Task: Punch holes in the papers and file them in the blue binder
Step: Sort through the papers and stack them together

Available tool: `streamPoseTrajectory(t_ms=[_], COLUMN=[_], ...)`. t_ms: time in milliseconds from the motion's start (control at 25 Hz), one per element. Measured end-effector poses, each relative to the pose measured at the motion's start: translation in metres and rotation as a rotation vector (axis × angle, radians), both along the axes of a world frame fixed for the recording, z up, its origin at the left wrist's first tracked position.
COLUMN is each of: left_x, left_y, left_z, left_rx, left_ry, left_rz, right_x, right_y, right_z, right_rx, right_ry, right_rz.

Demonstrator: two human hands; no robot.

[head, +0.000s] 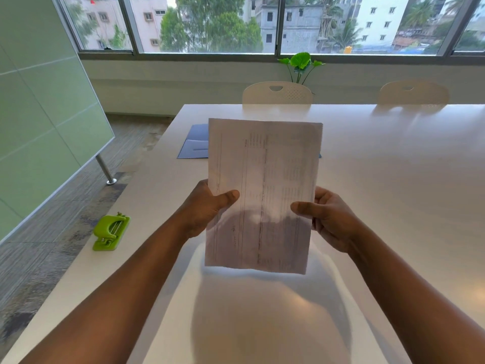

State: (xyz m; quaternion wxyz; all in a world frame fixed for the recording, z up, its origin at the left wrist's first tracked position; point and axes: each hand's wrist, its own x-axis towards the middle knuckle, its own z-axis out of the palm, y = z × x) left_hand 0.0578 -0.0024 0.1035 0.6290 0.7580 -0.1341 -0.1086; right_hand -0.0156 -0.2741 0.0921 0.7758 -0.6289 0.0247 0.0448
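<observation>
I hold a stack of printed papers (265, 179) upright above the white table (393, 179), its lower edge just off the surface. My left hand (207, 206) pinches the papers' left edge and my right hand (325, 214) pinches the right edge, thumbs on the near face. The blue binder (195, 143) lies open and flat on the table behind the papers, mostly hidden by them. A green hole punch (111, 232) sits near the table's left edge, to the left of my left forearm.
Two white chairs (277, 93) (413, 91) stand at the table's far side. A green plant (301, 64) is by the window. A tilted green glass board (39, 114) on a metal leg stands on the floor at the left.
</observation>
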Motion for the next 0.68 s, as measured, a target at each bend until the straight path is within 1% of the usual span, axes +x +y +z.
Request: streamPoseTrajectory(t_ms=[40, 80, 200, 320, 440, 560, 680], left_x=[-0.002, -0.004, -0.006, -0.005, -0.01, -0.01, -0.011], left_y=[-0.001, -0.002, -0.003, -0.004, -0.006, -0.006, -0.006], left_z=[0.001, 0.002, 0.004, -0.003, -0.012, -0.015, -0.014], left_rx=[0.052, 0.061, -0.022, -0.056, -0.082, -0.091, -0.093], left_ry=[-0.046, -0.074, -0.113, -0.119, -0.1, -0.112, -0.083], left_rz=[-0.014, -0.017, -0.024, -0.005, 0.034, 0.03, 0.025], right_x=[0.001, 0.002, 0.003, 0.003, 0.0, 0.0, 0.0], right_y=[0.004, 0.007, 0.012, 0.018, 0.025, 0.026, 0.024], right_z=[0.0, -0.001, 0.0, -0.001, -0.005, -0.006, -0.006], right_rx=[-0.007, -0.023, -0.116, -0.238, -0.316, -0.323, -0.355], right_ry=[-0.019, -0.037, -0.146, -0.24, -0.207, -0.215, -0.208], right_rz=[0.006, -0.012, -0.122, -0.147, -0.178, -0.182, -0.155])
